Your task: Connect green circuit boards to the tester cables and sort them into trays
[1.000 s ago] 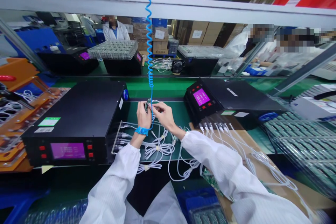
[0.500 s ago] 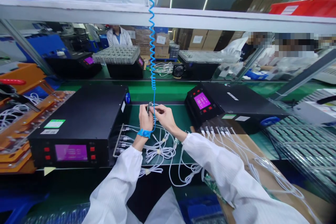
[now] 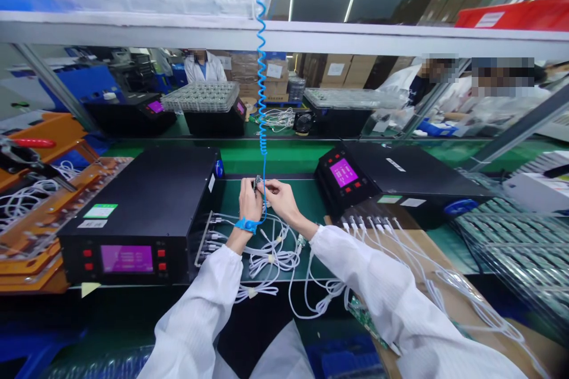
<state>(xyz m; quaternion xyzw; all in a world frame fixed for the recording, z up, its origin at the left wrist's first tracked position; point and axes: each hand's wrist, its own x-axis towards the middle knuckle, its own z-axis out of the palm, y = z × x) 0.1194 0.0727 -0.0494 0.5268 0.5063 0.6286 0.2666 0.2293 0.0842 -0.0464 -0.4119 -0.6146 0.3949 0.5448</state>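
My left hand (image 3: 250, 202) is closed round a small circuit board (image 3: 257, 180), which stands upright above its fingertips. A blue wrist strap (image 3: 248, 225) with a coiled blue cord (image 3: 262, 80) circles my left wrist. My right hand (image 3: 283, 200) is closed in a pinch against the board's right side. Its fingertips are partly hidden, and I cannot make out what lies between them. Below both hands, bundled white cables (image 3: 272, 260) lie on the green mat (image 3: 313, 207).
Black test boxes stand at left (image 3: 142, 189) and right (image 3: 400, 174), with white cables plugged in. Trays of boards (image 3: 515, 249) lie far right. An orange fixture (image 3: 35, 260) stands far left. A shelf (image 3: 338, 35) crosses overhead; several people work beyond.
Both hands stay together at the small circuit board, with only slight finger movement. The whole view has shifted a little, so things appear slightly lower and to the right.
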